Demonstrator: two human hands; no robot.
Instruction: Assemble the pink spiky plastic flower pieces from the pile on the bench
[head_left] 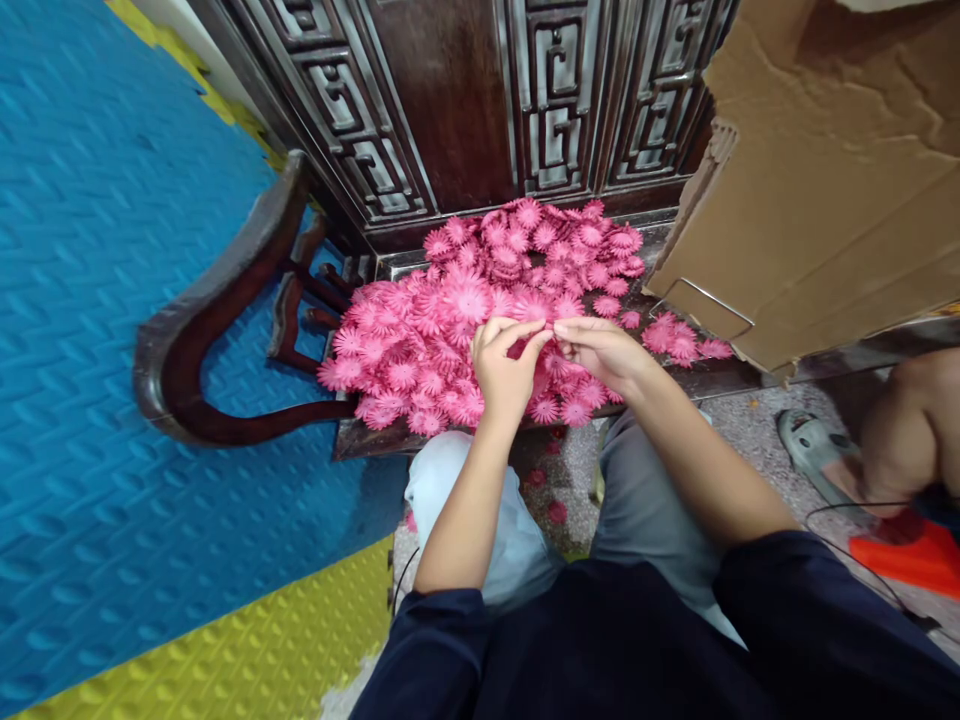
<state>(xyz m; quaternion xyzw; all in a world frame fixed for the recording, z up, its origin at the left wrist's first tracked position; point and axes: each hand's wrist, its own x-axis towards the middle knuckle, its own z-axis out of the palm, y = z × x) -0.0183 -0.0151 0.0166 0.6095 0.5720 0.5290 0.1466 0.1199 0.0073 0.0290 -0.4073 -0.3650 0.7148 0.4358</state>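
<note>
My left hand (506, 368) and my right hand (600, 352) meet fingertip to fingertip above a heap of pink artificial flowers (405, 340). Both are closed in a pinch on a small pink flower (531, 308), its lower edge hidden by my fingers. The heap is made of many flat, spiky-petalled pieces, some lying singly and some stacked. It covers most of a dark wooden bench seat (375, 440) in front of my knees.
A curved wooden armrest (172, 370) bounds the seat at left, and a carved backrest (465, 100) stands behind. At right, a large cardboard box (817, 190) has a wire handle. Fallen flowers (556, 512) dot the floor. Another person's leg (911, 430) is at far right.
</note>
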